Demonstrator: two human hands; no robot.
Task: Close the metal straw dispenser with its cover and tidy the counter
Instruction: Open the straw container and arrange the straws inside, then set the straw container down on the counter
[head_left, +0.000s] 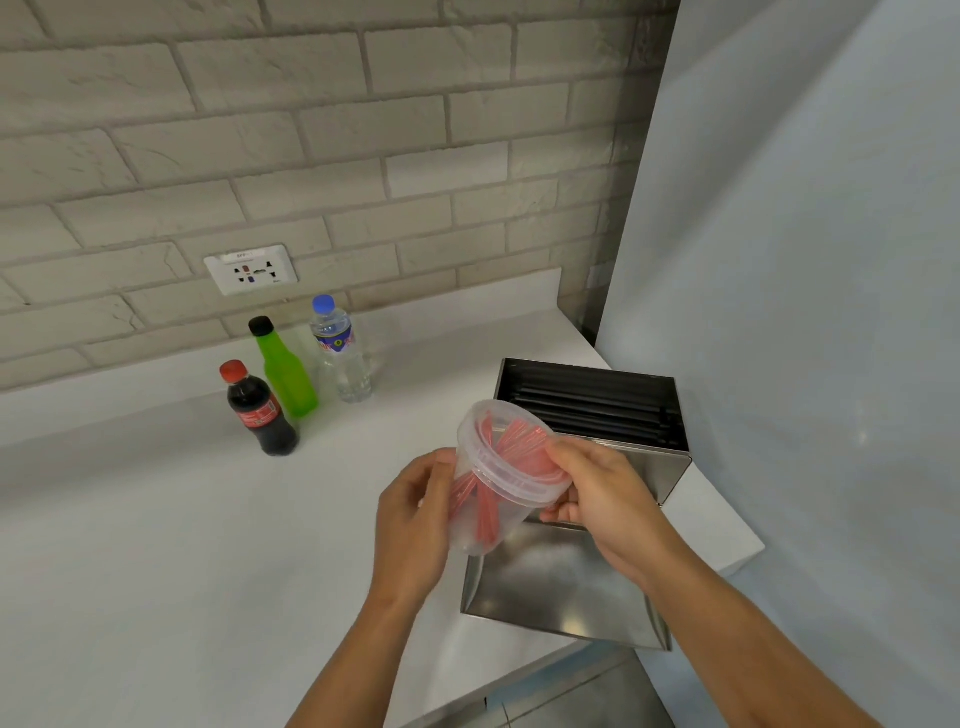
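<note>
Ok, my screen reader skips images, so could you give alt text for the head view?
Two hands, left hand and right hand, hold a clear tub of red straws above a white counter. Behind it stands an open metal straw dispenser, its cover lying flat; three bottles stand left.

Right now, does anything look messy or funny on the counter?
The metal straw box stands open; its cover lies flat in front, poking over the counter edge. Nothing spilled.
</note>
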